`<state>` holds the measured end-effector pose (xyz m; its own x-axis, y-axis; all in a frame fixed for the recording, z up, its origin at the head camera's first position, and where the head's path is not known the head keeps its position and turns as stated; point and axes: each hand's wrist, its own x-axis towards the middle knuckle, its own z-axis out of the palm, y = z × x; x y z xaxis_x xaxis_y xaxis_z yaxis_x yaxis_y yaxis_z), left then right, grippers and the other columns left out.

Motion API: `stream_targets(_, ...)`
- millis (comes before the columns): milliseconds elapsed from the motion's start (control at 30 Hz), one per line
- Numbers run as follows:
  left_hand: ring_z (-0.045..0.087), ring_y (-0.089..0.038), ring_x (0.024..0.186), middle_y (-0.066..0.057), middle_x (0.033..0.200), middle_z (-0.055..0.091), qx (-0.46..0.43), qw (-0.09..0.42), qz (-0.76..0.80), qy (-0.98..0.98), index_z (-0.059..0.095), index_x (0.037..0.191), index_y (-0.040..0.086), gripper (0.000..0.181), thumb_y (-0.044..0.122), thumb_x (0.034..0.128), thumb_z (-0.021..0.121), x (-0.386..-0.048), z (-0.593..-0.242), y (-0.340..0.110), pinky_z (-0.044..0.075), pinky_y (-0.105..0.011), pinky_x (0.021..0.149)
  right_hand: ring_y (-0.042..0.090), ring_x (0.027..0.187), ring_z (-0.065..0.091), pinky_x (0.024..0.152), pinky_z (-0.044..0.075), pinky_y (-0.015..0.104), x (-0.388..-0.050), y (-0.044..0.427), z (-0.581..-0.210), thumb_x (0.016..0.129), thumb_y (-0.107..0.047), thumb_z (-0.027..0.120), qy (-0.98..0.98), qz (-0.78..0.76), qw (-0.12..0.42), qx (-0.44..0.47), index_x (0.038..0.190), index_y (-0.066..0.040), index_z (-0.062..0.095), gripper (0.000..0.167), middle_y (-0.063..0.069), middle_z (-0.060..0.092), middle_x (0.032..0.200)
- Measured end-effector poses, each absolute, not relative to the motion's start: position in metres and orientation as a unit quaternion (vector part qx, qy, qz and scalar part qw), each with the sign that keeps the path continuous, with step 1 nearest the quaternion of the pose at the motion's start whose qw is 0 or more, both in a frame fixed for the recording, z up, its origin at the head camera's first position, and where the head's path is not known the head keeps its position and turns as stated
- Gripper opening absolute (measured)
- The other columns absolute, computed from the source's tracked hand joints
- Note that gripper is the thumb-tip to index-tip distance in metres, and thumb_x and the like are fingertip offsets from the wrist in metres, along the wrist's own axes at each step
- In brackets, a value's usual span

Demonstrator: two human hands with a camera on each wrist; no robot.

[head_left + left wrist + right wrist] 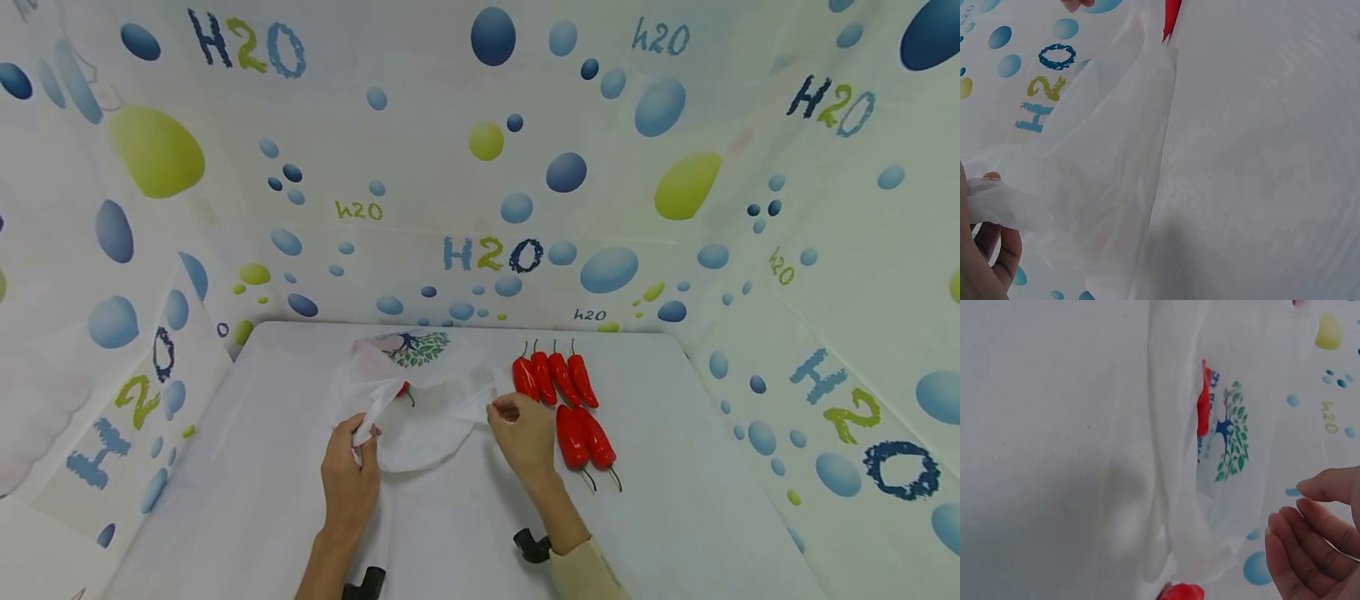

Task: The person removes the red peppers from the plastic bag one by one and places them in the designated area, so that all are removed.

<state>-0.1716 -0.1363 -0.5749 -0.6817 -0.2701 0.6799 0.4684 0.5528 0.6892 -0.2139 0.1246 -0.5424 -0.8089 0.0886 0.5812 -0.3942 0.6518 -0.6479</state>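
A white plastic bag (431,433) with a green tree print lies on the table, its mouth held up on the left. My left hand (352,475) pinches the bag's rim between thumb and fingers; the left wrist view shows the gathered film in that hand (994,250). Inside the mouth, part of a red chili pepper (405,388) and its stem show; the rest is hidden by the bag. My right hand (525,437) hovers by the bag's right edge, fingers loosely bent. In the right wrist view nothing shows between that hand's (1319,540) thumb and fingers.
Right of the bag lie several red chili peppers in two rows, a back row (558,379) and a front pair (585,437), close beside my right hand. A patterned sheet (480,167) stands behind and on both sides of the white table (675,500).
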Motion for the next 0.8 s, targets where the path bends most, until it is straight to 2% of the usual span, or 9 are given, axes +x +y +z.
stream_targets(267,0.061,-0.024,0.092,-0.01,0.1,0.068,-0.068,0.399,-0.463,-0.788,0.063,0.123,-0.005,0.029,-0.012,0.095,0.063,-0.172,-0.575,-0.137,0.039,-0.008,0.094,0.009,0.091,0.069,0.084,0.059,0.028,-0.22,0.104,-0.544,0.091,-0.025,0.083,-0.888,0.407,0.198,0.08,0.099,-0.019,0.079,0.011,-0.007,0.077,0.099)
stream_targets(533,0.062,-0.025,0.093,-0.01,0.101,0.068,-0.067,0.397,-0.466,-0.788,0.062,0.123,-0.004,0.029,-0.012,0.0951,0.063,-0.171,-0.575,-0.139,0.038,-0.008,0.095,0.017,0.1,0.069,0.085,0.058,0.03,-0.229,0.086,-0.542,0.093,-0.035,0.078,-0.912,0.38,0.133,0.081,0.107,-0.022,0.078,0.019,-0.006,0.075,0.108)
stream_targets(800,0.06,-0.018,0.093,-0.008,0.1,0.068,-0.064,0.394,-0.471,-0.787,0.063,0.123,-0.003,0.031,-0.014,0.0946,0.062,-0.172,-0.577,-0.138,0.04,-0.01,0.093,0.017,0.101,0.068,0.087,0.057,0.033,-0.236,0.066,-0.537,0.094,-0.035,0.077,-0.924,0.352,0.094,0.119,0.109,-0.018,0.078,0.022,-0.004,0.075,0.109)
